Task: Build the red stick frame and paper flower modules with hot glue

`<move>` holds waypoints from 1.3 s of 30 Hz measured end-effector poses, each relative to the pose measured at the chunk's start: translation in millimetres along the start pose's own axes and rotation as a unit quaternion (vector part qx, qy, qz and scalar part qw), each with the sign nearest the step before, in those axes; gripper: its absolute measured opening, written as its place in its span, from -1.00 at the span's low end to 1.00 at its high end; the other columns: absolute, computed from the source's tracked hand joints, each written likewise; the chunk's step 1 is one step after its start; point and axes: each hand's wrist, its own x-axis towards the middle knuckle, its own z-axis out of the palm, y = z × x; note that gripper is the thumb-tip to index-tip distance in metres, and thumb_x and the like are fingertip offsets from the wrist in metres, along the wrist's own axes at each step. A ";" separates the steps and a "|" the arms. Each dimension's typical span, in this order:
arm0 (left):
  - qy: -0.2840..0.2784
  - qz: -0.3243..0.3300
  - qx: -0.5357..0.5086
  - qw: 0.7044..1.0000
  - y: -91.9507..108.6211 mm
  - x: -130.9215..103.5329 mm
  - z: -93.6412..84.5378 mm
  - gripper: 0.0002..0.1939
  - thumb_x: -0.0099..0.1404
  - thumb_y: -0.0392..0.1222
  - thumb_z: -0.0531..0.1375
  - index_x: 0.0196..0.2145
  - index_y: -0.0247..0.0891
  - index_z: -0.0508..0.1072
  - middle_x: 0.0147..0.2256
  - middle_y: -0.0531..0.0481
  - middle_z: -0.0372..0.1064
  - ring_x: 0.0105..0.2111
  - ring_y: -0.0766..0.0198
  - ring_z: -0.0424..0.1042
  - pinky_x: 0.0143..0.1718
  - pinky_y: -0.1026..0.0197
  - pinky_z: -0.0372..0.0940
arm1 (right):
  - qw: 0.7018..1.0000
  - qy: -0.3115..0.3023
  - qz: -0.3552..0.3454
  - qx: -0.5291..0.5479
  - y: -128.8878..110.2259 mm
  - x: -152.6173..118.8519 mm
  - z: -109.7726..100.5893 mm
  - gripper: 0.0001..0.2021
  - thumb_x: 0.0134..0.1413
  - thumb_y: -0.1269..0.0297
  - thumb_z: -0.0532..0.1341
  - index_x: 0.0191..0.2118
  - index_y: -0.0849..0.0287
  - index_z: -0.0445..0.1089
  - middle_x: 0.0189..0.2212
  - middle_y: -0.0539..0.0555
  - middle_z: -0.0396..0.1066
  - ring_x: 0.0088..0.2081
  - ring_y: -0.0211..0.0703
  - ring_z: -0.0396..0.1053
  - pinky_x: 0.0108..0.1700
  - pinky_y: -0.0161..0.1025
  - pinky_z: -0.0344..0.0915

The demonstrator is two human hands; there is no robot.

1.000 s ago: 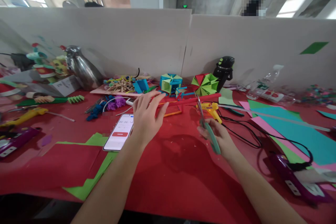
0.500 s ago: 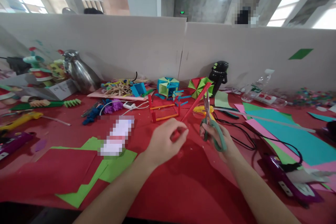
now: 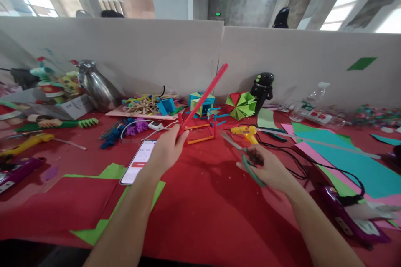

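My left hand [image 3: 166, 152] is closed around the lower end of a long red paper strip [image 3: 209, 91], which slants up to the right. Behind that hand lies a small frame of red and orange strips [image 3: 200, 140], partly hidden by it. My right hand [image 3: 271, 169] holds scissors [image 3: 249, 167] with green handles, their blades pointing up and left, apart from the strip. Just beyond the scissors lies a yellow glue gun [image 3: 247, 132]. A lit phone [image 3: 135, 167] is partly covered by my left forearm.
Farther back stand a blue-and-green paper model [image 3: 200, 102], a red-and-green paper wheel [image 3: 240, 105] and a black bottle [image 3: 262, 87]. Coloured sheets [image 3: 344, 162], a black cable [image 3: 297, 171] and a purple power strip [image 3: 351, 212] lie right. A steel jug [image 3: 95, 85] stands left.
My left hand has moved left and now grips the red strip, which has shifted left and up. The scissors have dropped lower and tilted left, away from the strip.
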 end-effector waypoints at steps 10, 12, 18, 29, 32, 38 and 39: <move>0.089 0.090 -0.042 0.991 -48.6 21.1 -9.7 -0.62 0.42 -0.09 0.02 0.10 -0.25 0.40 0.09 -0.16 0.40 0.12 0.08 0.35 0.17 0.06 0.20 | 0.993 0.000 -0.111 -0.047 2.0 1.9 -0.1 -0.80 0.17 0.13 0.23 -0.13 0.05 0.47 -0.08 0.13 0.45 -0.03 0.01 0.41 0.05 -0.06 0.31; 0.084 0.073 -0.069 0.991 -45.6 21.0 -4.5 -0.63 0.42 -0.06 0.02 0.05 -0.26 0.41 0.06 -0.17 0.43 0.09 0.08 0.37 0.14 0.05 0.22 | 0.996 0.018 -0.083 -0.014 5.5 4.6 6.9 -0.74 0.19 0.09 0.22 -0.06 0.06 0.43 -0.06 0.13 0.46 -0.05 0.01 0.42 0.01 -0.05 0.35; 0.010 0.016 -0.074 0.997 -36.6 17.2 12.0 -0.62 0.24 0.09 0.22 -0.11 -0.23 0.42 -0.10 -0.13 0.49 -0.09 0.04 0.45 -0.04 0.04 0.32 | 0.995 0.009 -0.035 0.098 14.8 40.5 40.0 -0.57 0.11 0.04 0.27 0.06 0.09 0.34 0.08 0.20 0.39 0.05 0.03 0.39 0.06 0.00 0.35; -0.071 0.027 -0.116 0.990 -46.0 13.4 -11.1 -0.62 0.16 0.12 0.28 -0.22 -0.23 0.55 -0.25 -0.08 0.53 -0.23 0.08 0.47 -0.15 0.08 0.35 | 0.990 -0.079 -0.071 0.096 -9.4 77.5 51.4 -0.71 0.06 0.03 0.27 -0.36 0.20 0.47 -0.46 0.01 0.44 -0.38 -0.18 0.36 -0.25 -0.20 0.30; -0.098 0.045 -0.147 0.983 -31.2 8.7 -17.1 -0.63 0.25 0.14 0.21 -0.22 -0.21 0.56 -0.25 -0.04 0.52 -0.24 0.14 0.45 -0.16 0.14 0.34 | 0.987 -0.127 -0.066 0.071 -8.5 47.9 31.2 -0.70 0.10 0.02 0.26 -0.36 0.19 0.51 -0.45 0.01 0.45 -0.39 -0.19 0.35 -0.31 -0.24 0.25; -0.033 0.146 -0.177 0.973 -6.0 7.2 -14.1 -0.70 0.39 -0.05 0.12 -0.09 -0.20 0.56 -0.13 -0.10 0.46 -0.11 0.17 0.43 -0.07 0.16 0.30 | 0.982 -0.134 -0.055 0.119 -1.4 32.6 16.5 -0.68 0.09 0.00 0.28 -0.28 0.19 0.55 -0.39 0.06 0.49 -0.38 -0.17 0.35 -0.31 -0.23 0.27; -0.008 0.151 -0.180 0.972 -6.2 7.6 -12.7 -0.72 0.38 -0.06 0.15 -0.08 -0.20 0.56 -0.14 -0.10 0.46 -0.12 0.17 0.43 -0.07 0.16 0.30 | 0.982 -0.133 -0.057 0.122 -0.6 32.7 16.1 -0.68 0.09 0.01 0.29 -0.26 0.19 0.55 -0.37 0.07 0.50 -0.35 -0.15 0.37 -0.28 -0.22 0.28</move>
